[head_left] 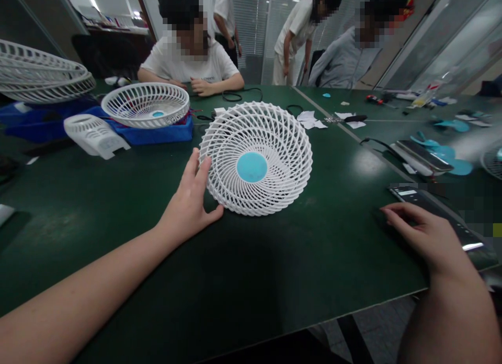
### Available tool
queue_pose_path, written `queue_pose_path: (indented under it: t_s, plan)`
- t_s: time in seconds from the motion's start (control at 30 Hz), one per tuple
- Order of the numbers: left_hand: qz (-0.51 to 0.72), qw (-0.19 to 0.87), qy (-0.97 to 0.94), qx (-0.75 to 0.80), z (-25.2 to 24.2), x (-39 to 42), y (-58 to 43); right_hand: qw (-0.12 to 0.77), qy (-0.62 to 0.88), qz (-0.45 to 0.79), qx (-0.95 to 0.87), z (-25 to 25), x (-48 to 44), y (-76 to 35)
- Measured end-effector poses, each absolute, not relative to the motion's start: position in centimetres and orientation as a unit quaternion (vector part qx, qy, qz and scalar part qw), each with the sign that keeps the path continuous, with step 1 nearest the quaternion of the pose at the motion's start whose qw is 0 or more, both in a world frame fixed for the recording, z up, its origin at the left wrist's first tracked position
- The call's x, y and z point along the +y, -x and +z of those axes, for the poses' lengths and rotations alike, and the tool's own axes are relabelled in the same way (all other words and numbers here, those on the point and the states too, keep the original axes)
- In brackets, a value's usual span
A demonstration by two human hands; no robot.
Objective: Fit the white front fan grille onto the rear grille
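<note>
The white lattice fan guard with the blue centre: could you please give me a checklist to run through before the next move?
1. Left hand touches the rim of the white plastic lattice fan guard: ok.
2. Fingers closed round the rim: not ok, they lie open against it.
3. Guard wholly on the green table: ok.
4. Right hand clear of the guard: ok, it rests by a dark flat device.
5. Guard's underside sound: cannot tell.

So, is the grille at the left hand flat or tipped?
Tipped: the grille stands on its near rim on the table, far rim raised; the left hand touches it.
</note>
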State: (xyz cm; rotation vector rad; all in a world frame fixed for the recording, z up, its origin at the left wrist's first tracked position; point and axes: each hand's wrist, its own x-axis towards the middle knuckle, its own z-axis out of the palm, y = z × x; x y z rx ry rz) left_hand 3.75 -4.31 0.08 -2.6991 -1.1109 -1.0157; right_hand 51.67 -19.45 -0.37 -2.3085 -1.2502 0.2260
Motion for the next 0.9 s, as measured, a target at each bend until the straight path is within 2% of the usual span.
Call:
queue_pose_path:
  t_s: [0.6,0.7,0.9]
  plan:
    - [-0.338,0.009,0.872,-0.355,-0.2,-2.1,-1.2,0.265,0.841,0.104,-0.46,-0.9,-19.6,-52.2]
    - [-0.346,-0.027,0.864,-0.363,-0.7,-2.0,-1.0,0.267,0.843,0.112,-0.454,-1.1,-19.6,-52.5]
    - [-0.386,-0.175,0.835,-0.35,-2.0,-1.5,-1.0,0.27,0.846,0.119,-0.443,-0.7,-19.5,-52.0]
